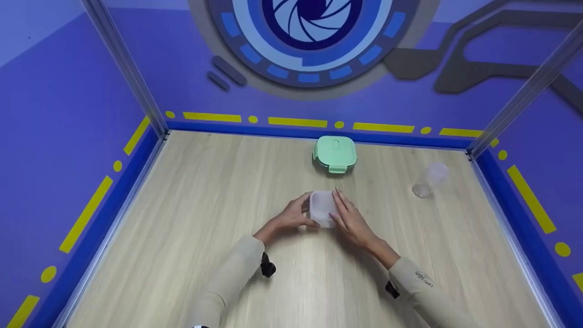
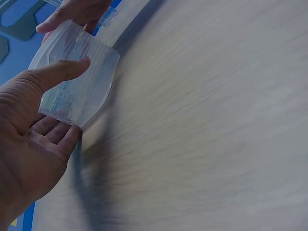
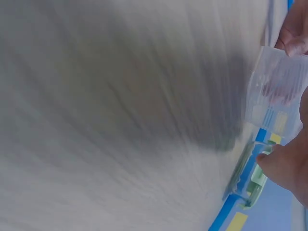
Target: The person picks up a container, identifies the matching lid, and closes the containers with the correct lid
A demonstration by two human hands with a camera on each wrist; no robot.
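A small square plastic food container (image 1: 323,205), clear with a frosted top, is between both hands in the middle of the head view. The left hand (image 1: 294,215) grips its left side. In the left wrist view that hand's thumb (image 2: 67,71) lies across the container's side, and the fingers are at its lower edge. The right hand (image 1: 353,223) rests at the right side of the top, its fingers nearly straight along the edge. From the right wrist, the clear container (image 3: 274,91) appears above a table shadow, partly covered by the right hand (image 3: 291,154).
Behind the hands stands a glass container with a mint-green clip lid (image 1: 336,152), close to the back wall. A clear stemmed cup (image 1: 430,180) is at the right on the wooden table (image 1: 205,182). Blue panels (image 1: 59,132) enclose the back and sides.
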